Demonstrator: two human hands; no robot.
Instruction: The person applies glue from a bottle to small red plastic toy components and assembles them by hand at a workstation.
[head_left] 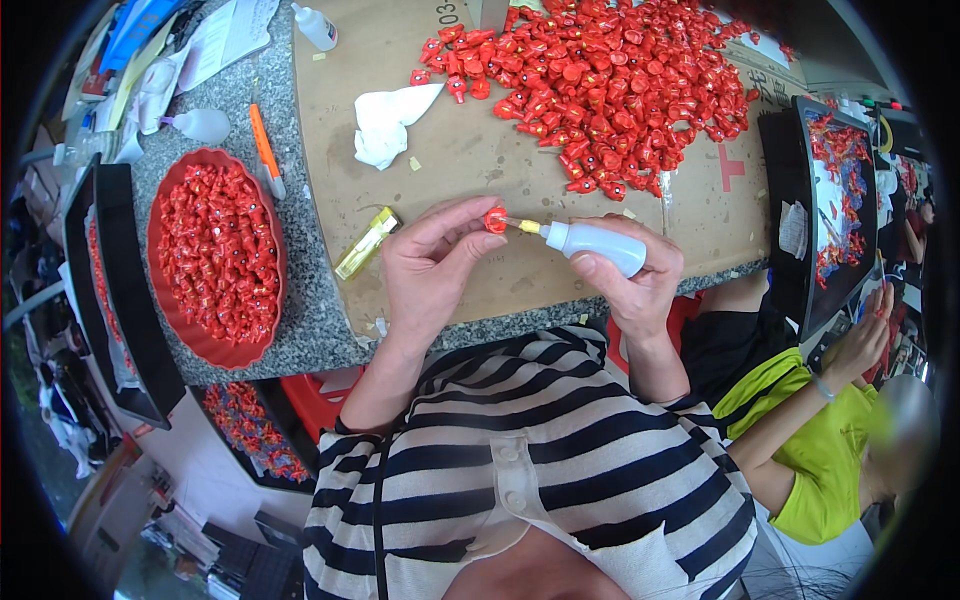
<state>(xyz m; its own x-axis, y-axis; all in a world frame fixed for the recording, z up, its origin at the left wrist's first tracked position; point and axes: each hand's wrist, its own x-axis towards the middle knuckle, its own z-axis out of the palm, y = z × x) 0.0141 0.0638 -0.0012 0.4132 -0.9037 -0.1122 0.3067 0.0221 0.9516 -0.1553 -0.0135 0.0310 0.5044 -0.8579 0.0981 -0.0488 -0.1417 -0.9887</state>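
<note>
Between the thumb and fingers of my left hand is a small red plastic piece. My right hand is closed around a white squeeze bottle with a yellow collar and a thin tip. The bottle lies nearly level, its tip at the red piece; whether they touch is too small to tell. A large heap of similar red pieces spreads over the cardboard beyond my hands. Next to my left hand lies a yellow, partly clear strip-shaped item.
A red fluted bowl full of red pieces stands at the left, beside an orange utility knife. Crumpled white tissue and another small bottle lie farther off. Black trays flank the table. At right sits a person in yellow-green.
</note>
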